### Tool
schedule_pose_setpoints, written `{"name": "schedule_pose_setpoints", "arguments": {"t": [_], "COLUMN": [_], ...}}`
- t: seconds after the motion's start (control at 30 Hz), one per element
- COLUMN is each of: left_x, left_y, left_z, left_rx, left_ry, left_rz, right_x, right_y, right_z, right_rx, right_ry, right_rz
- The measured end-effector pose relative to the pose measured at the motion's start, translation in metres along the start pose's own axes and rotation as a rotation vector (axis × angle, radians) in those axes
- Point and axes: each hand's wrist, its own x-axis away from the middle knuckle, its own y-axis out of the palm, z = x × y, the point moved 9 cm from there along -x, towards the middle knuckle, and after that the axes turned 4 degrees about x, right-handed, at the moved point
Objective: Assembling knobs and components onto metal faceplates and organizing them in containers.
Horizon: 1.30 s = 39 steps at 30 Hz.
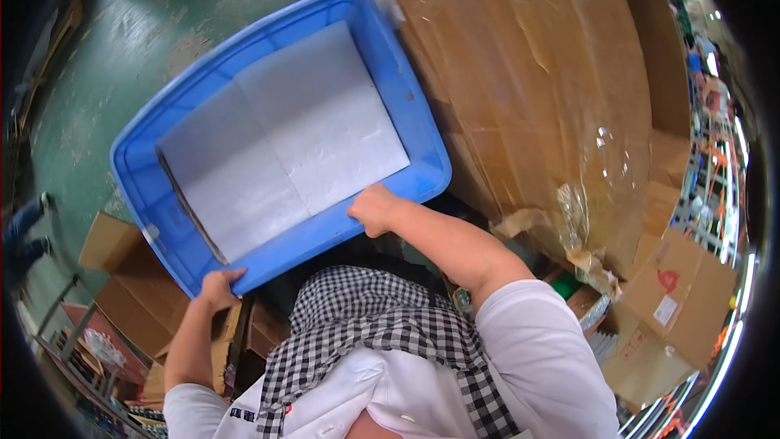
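A large blue plastic tub (146,195) is in front of me, tilted in the view. White foam-like sheets (284,130) lie flat inside it, with a seam across the middle and a dark edge along their left side. My left hand (218,289) grips the tub's near left corner, thumb over the rim. My right hand (375,210) is closed round the near rim, right of its middle. The fingers of both hands are partly hidden by the rim.
A big brown cardboard box (528,73) with clear tape stands right of the tub. Smaller cartons (678,297) sit at the lower right, and an open carton (130,276) at the left. Green floor (122,41) shows beyond. A person's legs (26,228) are at the far left.
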Motion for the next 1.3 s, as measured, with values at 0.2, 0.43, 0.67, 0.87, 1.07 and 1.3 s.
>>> {"name": "schedule_pose_setpoints", "arguments": {"t": [0.2, 0.43, 0.67, 0.87, 1.07, 1.3], "left_x": [0.000, -0.019, -0.037, -0.044, -0.044, -0.052], "left_y": [0.024, -0.025, -0.022, -0.026, -0.020, 0.035], "left_z": [0.009, 0.001, -0.010, -0.010, 0.020, 0.051], "left_rx": [0.166, 0.023, -0.107, -0.138, -0.191, -0.201], "left_ry": [-0.003, -0.070, -0.187, -0.215, -0.148, -0.017], "left_rz": [0.282, 0.597, 0.595, 0.518, 0.440, 0.230], "right_x": [0.020, -0.002, 0.031, 0.079, 0.102, 0.157], "right_y": [-0.014, -0.038, -0.032, -0.026, 0.015, 0.092], "right_z": [-0.002, 0.026, 0.043, 0.064, 0.022, -0.036], "right_rx": [0.086, 0.020, 0.001, -0.104, -0.256, -0.613], "right_ry": [-0.051, 0.104, 0.230, 0.315, 0.428, 0.569], "right_rz": [0.062, 0.648, 1.021, 1.136, 1.151, 0.903]}}
